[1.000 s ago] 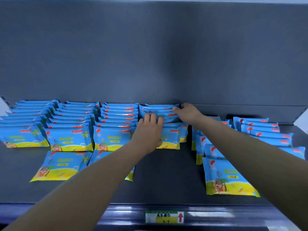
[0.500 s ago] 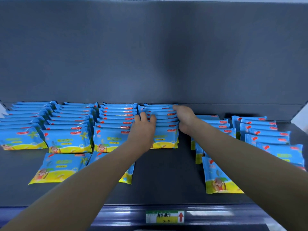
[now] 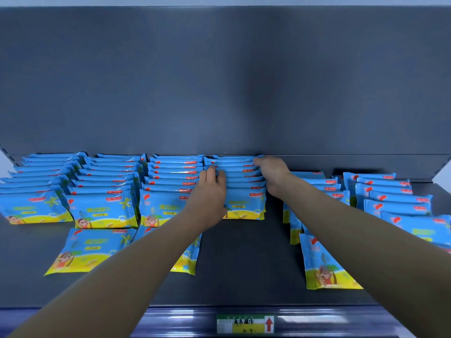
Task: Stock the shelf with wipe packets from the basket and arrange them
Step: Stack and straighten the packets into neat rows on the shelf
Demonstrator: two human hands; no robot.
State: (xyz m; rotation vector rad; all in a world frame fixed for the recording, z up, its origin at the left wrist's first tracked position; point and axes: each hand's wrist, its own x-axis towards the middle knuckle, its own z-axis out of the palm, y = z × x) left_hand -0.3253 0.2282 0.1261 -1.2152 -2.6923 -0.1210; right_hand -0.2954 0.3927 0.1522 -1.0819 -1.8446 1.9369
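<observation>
The fourth row of blue-and-yellow plastic wipe packets (image 3: 240,191) stood on edge at the middle of the dark grey metal shelf (image 3: 244,264), its long axis running from the shelf's front lip straight back to the rear panel. The two hands flanked it across that axis. The left hand (image 3: 210,191) lay on the row's left edge, where it met the neighbouring third row of packets (image 3: 170,176), with fingers straight and close together, their tips resting on the packet tops about halfway back. The right hand (image 3: 272,174) sat against the row's right side and further back, its fingers (image 3: 258,162) bent over the tops of the rearmost packets. Whether they pinched one or merely pressed could not be told, as the thumb was hidden.

The row therefore lay between the palms, and squaring it looked like a matter of pressing inward from both sides.

Just beside it to the right, a slumped, fanned line of the same packets (image 3: 324,262) trailed forward. The right hand was the nearer one to that line.
</observation>
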